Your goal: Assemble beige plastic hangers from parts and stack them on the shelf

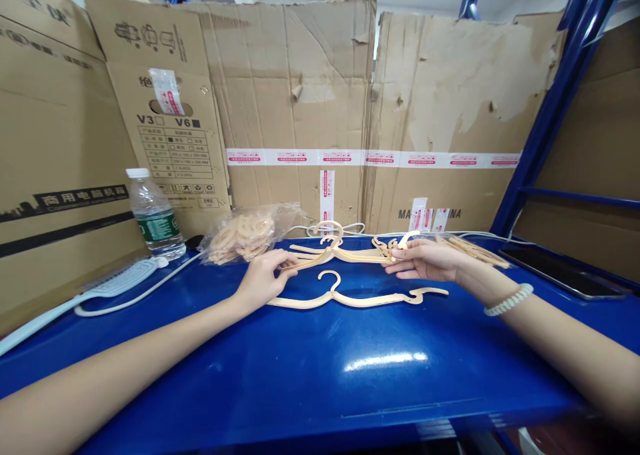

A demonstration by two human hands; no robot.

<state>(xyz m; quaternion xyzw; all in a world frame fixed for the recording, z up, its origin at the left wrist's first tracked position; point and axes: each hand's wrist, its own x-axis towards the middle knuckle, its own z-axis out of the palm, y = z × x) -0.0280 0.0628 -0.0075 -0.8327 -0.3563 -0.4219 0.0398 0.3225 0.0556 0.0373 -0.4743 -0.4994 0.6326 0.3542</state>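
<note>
A pale yellow clothes hanger is held between my two hands over the blue tabletop. My left hand pinches its left arm, thumb against curled fingers. At its right end, the thumb and fingers of my right hand close on the tip, which they partly cover. Closer to me lies a second hanger of the same colour, its hook pointing away and its left tip near my left wrist. Behind the held hanger, more hanger pieces show, partly hidden by it.
On the left are a clear bag of hanger parts, a water bottle, a light-blue hairbrush and a white cable. Several long pieces and a dark phone lie right. Cardboard walls the back, beside blue posts.
</note>
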